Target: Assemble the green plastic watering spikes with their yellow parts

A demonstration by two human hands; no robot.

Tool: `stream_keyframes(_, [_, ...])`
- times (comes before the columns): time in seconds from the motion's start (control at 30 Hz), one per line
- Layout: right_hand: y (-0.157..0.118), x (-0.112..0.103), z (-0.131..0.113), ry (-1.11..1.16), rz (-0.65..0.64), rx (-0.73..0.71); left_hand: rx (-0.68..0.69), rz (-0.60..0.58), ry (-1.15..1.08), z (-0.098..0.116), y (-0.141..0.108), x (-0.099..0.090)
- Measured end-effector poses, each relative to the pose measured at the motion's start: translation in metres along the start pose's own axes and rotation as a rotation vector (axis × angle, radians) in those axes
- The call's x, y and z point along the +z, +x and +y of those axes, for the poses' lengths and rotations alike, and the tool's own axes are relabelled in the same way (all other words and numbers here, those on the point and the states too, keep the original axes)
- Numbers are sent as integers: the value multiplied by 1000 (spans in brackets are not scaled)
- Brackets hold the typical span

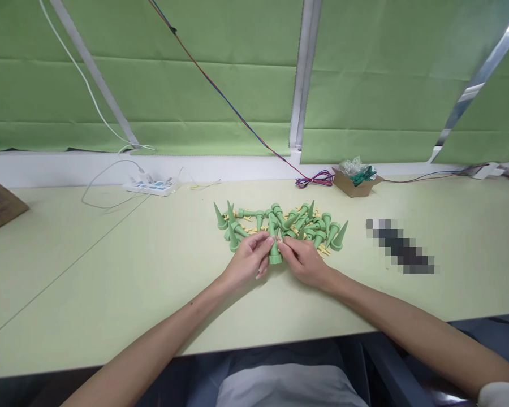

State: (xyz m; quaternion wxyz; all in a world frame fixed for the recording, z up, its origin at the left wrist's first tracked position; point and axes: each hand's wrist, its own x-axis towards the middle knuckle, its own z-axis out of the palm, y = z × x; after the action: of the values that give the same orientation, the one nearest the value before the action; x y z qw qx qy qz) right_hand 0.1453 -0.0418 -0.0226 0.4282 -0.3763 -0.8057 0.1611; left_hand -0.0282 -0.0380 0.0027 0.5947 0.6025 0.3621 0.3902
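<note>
Between my hands, over the front of a pile, is a green plastic watering spike (pixel 275 257) with its wide ribbed cap toward me. My left hand (pixel 250 254) is closed around its stem from the left. From the right, my right hand (pixel 303 258) is closed in a pinch close against the stem; what its fingertips hold, if anything, is too small to make out. Just beyond my hands lie several more green spikes (pixel 339 234), some standing on their caps and others on their sides. Small yellow plastic pieces (pixel 323 250) are mixed among them.
A cardboard box (pixel 352 186) with clear plastic and green stuff stands at the table's (pixel 131 294) back edge, beside coiled red and blue wire (pixel 314 180). A white power strip (pixel 150 185) lies back left. A pixelated dark object (pixel 401 249) lies right; a brown item (pixel 0 206) far left.
</note>
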Motion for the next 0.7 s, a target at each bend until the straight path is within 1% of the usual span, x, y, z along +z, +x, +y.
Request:
stream_keyframes(0.1, [0, 1, -3, 2, -13, -5, 12, 16, 5, 0, 1, 2])
stream_keyframes(0.27, [-1, 2, -9, -45, -22, -31, 26, -6, 40, 1, 1, 4])
stream_keyframes(0.4, [-1, 3, -12, -89, -18, -46, 44, -24, 77, 1, 2, 3])
stream_keyframes(0.7, [-1, 4, -14, -122, -74, -60, 27, -15, 109, -1, 3, 0])
